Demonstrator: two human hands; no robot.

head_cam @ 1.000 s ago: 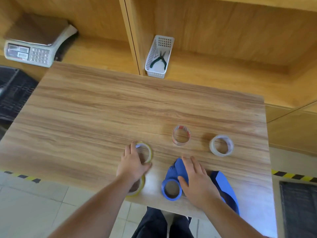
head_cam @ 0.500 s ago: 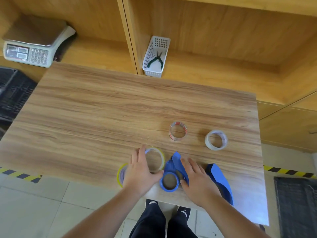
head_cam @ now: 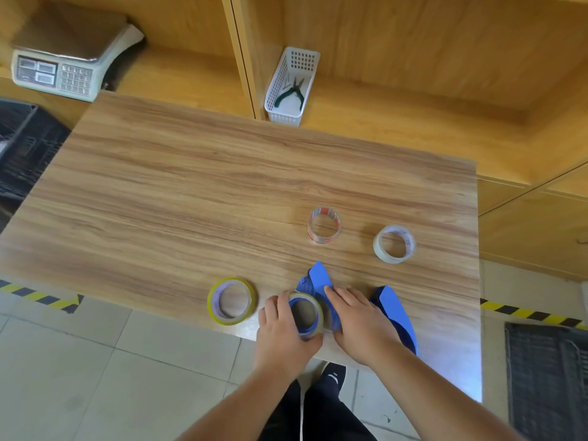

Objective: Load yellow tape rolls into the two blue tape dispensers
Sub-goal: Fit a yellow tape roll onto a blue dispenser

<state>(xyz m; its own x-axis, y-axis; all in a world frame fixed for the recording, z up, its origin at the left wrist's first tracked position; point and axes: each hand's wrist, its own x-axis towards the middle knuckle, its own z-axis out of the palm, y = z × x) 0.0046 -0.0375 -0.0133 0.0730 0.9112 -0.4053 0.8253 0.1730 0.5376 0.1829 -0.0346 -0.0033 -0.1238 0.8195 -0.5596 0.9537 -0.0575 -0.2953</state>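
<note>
Since a second ago my left hand (head_cam: 281,332) has carried a yellow roll (head_cam: 318,308) onto the hub of the dispenser (head_cam: 318,276), fingers (head_cam: 282,305) gripping it; my right hand (head_cam: 359,319), at three o'clock, presses flat.

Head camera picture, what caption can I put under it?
The left hand holds a yellow tape roll on a blue tape dispenser while the right hand presses it.
</note>
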